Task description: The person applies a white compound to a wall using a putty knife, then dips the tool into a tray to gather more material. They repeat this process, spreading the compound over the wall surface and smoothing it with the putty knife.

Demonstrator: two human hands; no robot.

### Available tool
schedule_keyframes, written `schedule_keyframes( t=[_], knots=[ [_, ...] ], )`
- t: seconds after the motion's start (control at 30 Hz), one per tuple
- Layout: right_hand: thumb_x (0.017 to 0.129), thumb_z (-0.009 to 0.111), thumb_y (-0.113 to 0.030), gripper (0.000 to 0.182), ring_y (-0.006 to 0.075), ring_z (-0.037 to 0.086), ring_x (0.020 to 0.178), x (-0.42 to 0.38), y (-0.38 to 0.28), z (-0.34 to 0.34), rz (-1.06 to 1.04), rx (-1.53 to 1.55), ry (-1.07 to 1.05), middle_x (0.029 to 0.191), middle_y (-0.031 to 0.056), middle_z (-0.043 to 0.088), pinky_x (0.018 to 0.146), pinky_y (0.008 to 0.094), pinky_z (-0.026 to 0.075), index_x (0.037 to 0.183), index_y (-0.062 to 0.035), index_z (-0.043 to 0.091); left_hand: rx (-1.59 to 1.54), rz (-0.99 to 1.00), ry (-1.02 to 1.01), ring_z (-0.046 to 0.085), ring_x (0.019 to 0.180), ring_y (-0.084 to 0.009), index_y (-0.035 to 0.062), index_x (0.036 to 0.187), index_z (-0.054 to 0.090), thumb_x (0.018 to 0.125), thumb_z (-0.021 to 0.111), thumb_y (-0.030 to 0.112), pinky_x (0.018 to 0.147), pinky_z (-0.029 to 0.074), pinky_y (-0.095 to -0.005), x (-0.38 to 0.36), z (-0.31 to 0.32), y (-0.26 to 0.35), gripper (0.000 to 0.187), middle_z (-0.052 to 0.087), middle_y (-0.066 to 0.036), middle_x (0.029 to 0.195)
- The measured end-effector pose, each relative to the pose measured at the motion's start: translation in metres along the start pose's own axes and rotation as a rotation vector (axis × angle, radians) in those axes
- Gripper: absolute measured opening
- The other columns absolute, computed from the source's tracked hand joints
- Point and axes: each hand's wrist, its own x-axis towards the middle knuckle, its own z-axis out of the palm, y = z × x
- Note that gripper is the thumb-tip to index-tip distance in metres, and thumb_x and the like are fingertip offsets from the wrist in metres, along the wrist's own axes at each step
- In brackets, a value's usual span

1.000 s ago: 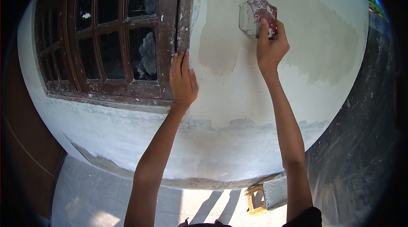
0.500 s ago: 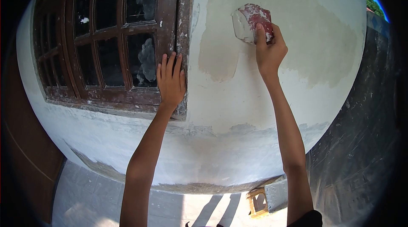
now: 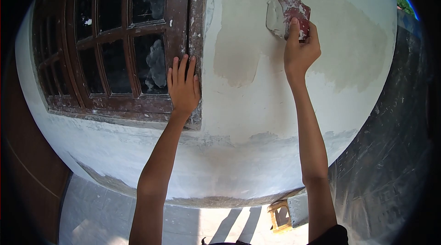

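Note:
A red putty scraper point(image 3: 301, 13), smeared with white filler, lies against the wall point(image 3: 243, 112) with its coated edge toward the left. My right hand point(image 3: 301, 54) is closed on the scraper's right side, thumb across its face. Around it, damp-looking beige patches of filler point(image 3: 236, 56) cover part of the pale wall. Spread flat, my left hand point(image 3: 184, 91) rests on the brown wooden window frame point(image 3: 177, 45), fingers pointing up, holding nothing.
Glass panes point(image 3: 149, 61) fill the window at left. Below, by my right forearm, stand a yellow stool-like object point(image 3: 279, 217) and a grey, filler-marked container point(image 3: 298, 208) on the tiled floor point(image 3: 105, 213). A dark wall point(image 3: 372, 153) runs along the right.
My right hand has carried the scraper to the right and slightly upward along the wall. My left hand stays in place on the window frame.

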Motion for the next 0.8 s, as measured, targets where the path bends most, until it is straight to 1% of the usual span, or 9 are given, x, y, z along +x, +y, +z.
schedule_keyframes(
  t=[0.03, 0.13, 0.23, 0.37, 0.4, 0.5, 0.6, 0.73, 0.8],
  knots=[
    [0.095, 0.066, -0.024, 0.028, 0.0061, 0.049, 0.052, -0.003, -0.004, 0.005, 0.02, 0.13, 0.091, 0.073, 0.0056, 0.068, 0.049, 0.0235, 0.041, 0.103, 0.0025, 0.065, 0.0, 0.0, 0.003, 0.027, 0.145, -0.0337, 0.0092, 0.146, 0.044, 0.1, 0.037, 0.019, 0.115, 0.02, -0.0515, 0.0, 0.0, 0.0, 0.047, 0.038, -0.012, 0.152],
    [0.093, 0.068, -0.019, 0.023, 0.0098, 0.053, 0.052, -0.027, -0.018, 0.015, -0.007, 0.157, -0.299, 0.072, 0.0084, 0.068, 0.051, 0.0252, 0.043, 0.103, 0.0016, 0.064, 0.005, 0.003, -0.003, 0.027, 0.145, -0.0339, 0.0088, 0.146, 0.043, 0.101, 0.037, 0.018, 0.115, 0.02, -0.0517, 0.0, 0.0, 0.0, 0.047, 0.038, -0.013, 0.152],
    [0.091, 0.069, -0.016, 0.021, 0.0223, 0.059, 0.053, -0.028, -0.013, 0.025, -0.093, 0.037, -0.468, 0.074, 0.0158, 0.068, 0.054, 0.0301, 0.047, 0.099, 0.0021, 0.063, 0.01, -0.019, -0.017, 0.028, 0.145, -0.0333, 0.0118, 0.147, 0.043, 0.099, 0.041, 0.02, 0.116, 0.022, -0.05, -0.001, 0.0, 0.001, 0.049, 0.037, -0.01, 0.154],
    [0.091, 0.068, -0.018, 0.022, 0.0239, 0.066, 0.059, 0.0, -0.004, 0.01, -0.117, -0.11, -0.169, 0.076, 0.0153, 0.07, 0.059, 0.0309, 0.051, 0.098, 0.0028, 0.065, 0.021, -0.019, -0.035, 0.028, 0.144, -0.0337, 0.0119, 0.147, 0.043, 0.099, 0.043, 0.019, 0.116, 0.022, -0.0504, 0.002, -0.004, 0.001, 0.048, 0.037, -0.01, 0.154],
    [0.091, 0.068, -0.018, 0.022, 0.0197, 0.063, 0.056, 0.007, -0.005, 0.006, -0.105, -0.103, -0.081, 0.074, 0.0135, 0.07, 0.057, 0.0302, 0.049, 0.098, 0.0029, 0.065, 0.025, -0.018, -0.049, 0.028, 0.144, -0.0337, 0.0119, 0.147, 0.043, 0.099, 0.043, 0.018, 0.116, 0.023, -0.0504, 0.003, -0.007, 0.002, 0.048, 0.037, -0.011, 0.154],
    [0.092, 0.067, -0.017, 0.022, 0.0151, 0.059, 0.054, 0.009, -0.008, -0.007, 0.027, -0.134, -0.013, 0.073, 0.012, 0.07, 0.055, 0.0286, 0.047, 0.098, 0.0033, 0.064, 0.029, -0.008, -0.106, 0.027, 0.145, -0.0341, 0.009, 0.147, 0.042, 0.102, 0.037, 0.02, 0.116, 0.022, -0.0502, 0.006, -0.017, 0.003, 0.047, 0.037, -0.014, 0.152],
    [0.093, 0.067, -0.018, 0.021, 0.0125, 0.053, 0.051, -0.006, -0.013, -0.008, 0.019, -0.029, -0.028, 0.072, 0.0099, 0.069, 0.053, 0.0273, 0.045, 0.098, 0.0025, 0.064, 0.006, -0.034, -0.098, 0.029, 0.144, -0.0335, 0.0122, 0.146, 0.044, 0.1, 0.042, 0.018, 0.116, 0.025, -0.0497, 0.008, -0.021, 0.003, 0.047, 0.038, -0.012, 0.152],
    [0.092, 0.069, -0.019, 0.021, 0.0154, 0.048, 0.049, -0.036, -0.002, 0.0, -0.037, 0.105, -0.477, 0.07, 0.0113, 0.067, 0.051, 0.0276, 0.042, 0.099, 0.0002, 0.064, -0.033, -0.062, -0.073, 0.03, 0.144, -0.0335, 0.0126, 0.146, 0.044, 0.101, 0.04, 0.019, 0.116, 0.025, -0.0502, 0.01, -0.024, 0.007, 0.046, 0.039, -0.012, 0.151],
    [0.091, 0.07, -0.018, 0.021, 0.0176, 0.052, 0.05, -0.035, 0.006, -0.003, -0.014, 0.012, -0.554, 0.071, 0.013, 0.067, 0.052, 0.0288, 0.044, 0.099, 0.0006, 0.064, -0.033, -0.078, -0.068, 0.031, 0.143, -0.0343, 0.0099, 0.146, 0.044, 0.102, 0.038, 0.02, 0.115, 0.026, -0.0512, 0.012, -0.024, 0.011, 0.045, 0.041, -0.013, 0.149]
  ],
)
